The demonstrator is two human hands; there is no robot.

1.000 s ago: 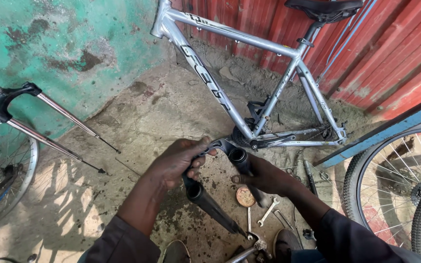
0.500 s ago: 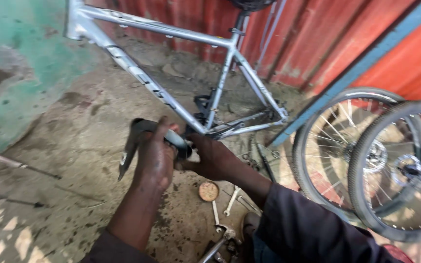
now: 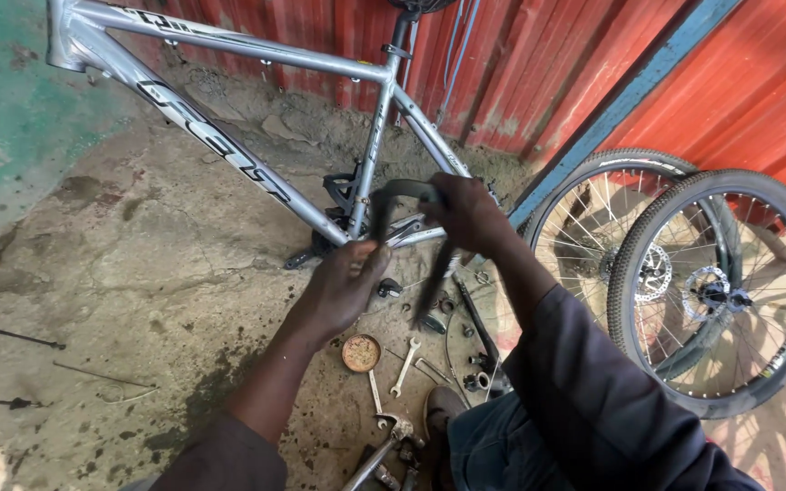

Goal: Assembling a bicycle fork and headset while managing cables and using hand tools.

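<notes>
A black bicycle fork (image 3: 397, 194) is raised in front of a silver bicycle frame (image 3: 229, 155). My right hand (image 3: 464, 213) is shut on the fork's crown, with one black leg hanging down below it. My left hand (image 3: 346, 284) grips the lower end of the other leg. The frame stands on the ground without wheels, its bottom bracket just behind my hands.
Two bicycle wheels (image 3: 719, 291) lean against a red corrugated wall at the right. On the dirt floor below my hands lie spanners (image 3: 405, 366), a small round tin (image 3: 361, 353), a hammer (image 3: 384, 447) and small black parts. A green wall stands at the left.
The view has swung right, bringing both wheels into sight. My hands have turned and lifted the fork, so that it now arches upright in front of the frame.
</notes>
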